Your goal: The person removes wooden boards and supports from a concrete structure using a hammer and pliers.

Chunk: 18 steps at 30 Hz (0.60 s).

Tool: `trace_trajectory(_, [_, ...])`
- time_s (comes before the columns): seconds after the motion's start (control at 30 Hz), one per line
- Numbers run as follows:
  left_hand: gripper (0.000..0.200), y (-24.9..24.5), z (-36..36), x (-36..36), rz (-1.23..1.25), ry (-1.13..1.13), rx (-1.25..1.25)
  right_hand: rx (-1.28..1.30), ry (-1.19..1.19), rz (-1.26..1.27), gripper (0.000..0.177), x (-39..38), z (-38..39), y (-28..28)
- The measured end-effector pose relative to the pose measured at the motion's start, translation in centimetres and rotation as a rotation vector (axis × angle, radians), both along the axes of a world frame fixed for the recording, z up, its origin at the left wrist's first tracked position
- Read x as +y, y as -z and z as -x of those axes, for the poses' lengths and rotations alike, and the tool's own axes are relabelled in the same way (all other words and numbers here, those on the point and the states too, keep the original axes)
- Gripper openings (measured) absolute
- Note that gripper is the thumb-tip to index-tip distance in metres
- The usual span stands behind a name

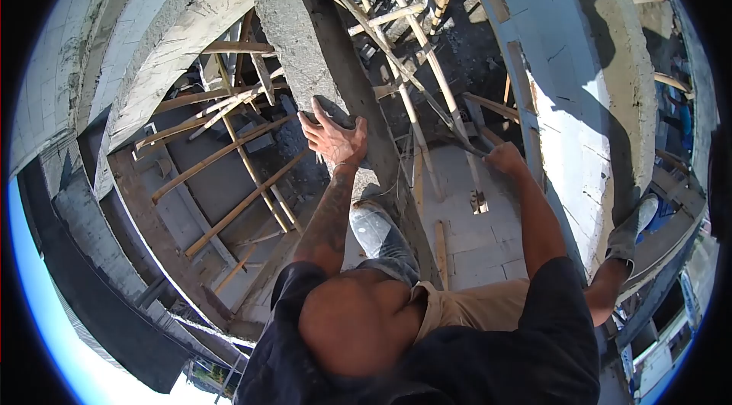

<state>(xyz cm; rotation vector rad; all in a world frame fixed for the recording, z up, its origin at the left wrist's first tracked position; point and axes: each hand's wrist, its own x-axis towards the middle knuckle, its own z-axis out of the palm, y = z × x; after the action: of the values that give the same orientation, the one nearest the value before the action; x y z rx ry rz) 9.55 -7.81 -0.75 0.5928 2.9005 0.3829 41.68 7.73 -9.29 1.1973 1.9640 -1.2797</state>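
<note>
head view: long, grey concrete beam [293, 39] lies eleven-to-five o'clock beneath the splayed left hand [336, 139]; the right hand [505, 158] (farther off) clenches a thin, dark handle [474, 151].

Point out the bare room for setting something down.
Bare: the concrete beam beyond the left hand, and the blockwork below, between the wooden stick and the pale wall. Crowded: left of the beam and beyond the right hand, where bamboo poles cross.

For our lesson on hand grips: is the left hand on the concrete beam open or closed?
Open: the left hand rests on the concrete beam, fingers spread apart.
</note>
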Motion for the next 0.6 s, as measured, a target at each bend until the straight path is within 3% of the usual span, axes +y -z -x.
trace_trajectory(0.03, [0.1,0.0,0.7,0.5,0.002,-0.002,0.016,0.021,0.183,-0.121,0.025,2.7,-2.4,1.0])
trace_trajectory(0.07, [0.099,0.0,0.6,0.5,-0.012,-0.001,0.014,-0.093,0.21,-0.114,0.024,5.1,-2.5,-1.2])
trace_trajectory(0.17, [0.098,-0.1,0.0,0.1,0.0,0.004,-0.001,-0.14,-0.176,-0.031,0.025,5.4,-3.1,-2.1])
trace_trajectory(0.2, [0.099,-0.2,0.0,0.1,0.004,0.002,-0.002,-0.148,-0.234,0.048,0.025,3.0,-1.6,-3.8])
trace_trajectory(0.23, [0.099,-0.2,-0.1,0.2,0.004,-0.002,-0.001,-0.219,-0.275,0.003,0.024,-0.8,-2.4,-1.2])
trace_trajectory(0.27, [0.099,-0.2,0.1,0.6,-0.012,-0.006,0.006,-0.28,-0.248,0.053,0.026,-3.2,0.3,-4.2])
trace_trajectory(0.4, [0.099,-0.2,-0.1,0.1,-0.013,-0.007,-0.011,-0.192,-0.03,0.043,0.031,-14.1,-0.9,-0.7])
trace_trajectory(0.47, [0.099,0.2,0.0,0.0,-0.049,0.007,-0.004,-0.221,0.174,-0.002,0.037,-16.5,-0.9,-0.7])
trace_trajectory(0.5, [0.1,0.2,-0.1,0.0,-0.016,-0.001,-0.001,-0.147,0.07,-0.161,0.039,-17.3,-1.3,-0.5])
trace_trajectory(0.6, [0.099,-0.1,0.0,0.3,0.004,0.006,-0.006,-0.146,0.201,-0.241,0.04,-17.5,-2.6,-0.6])
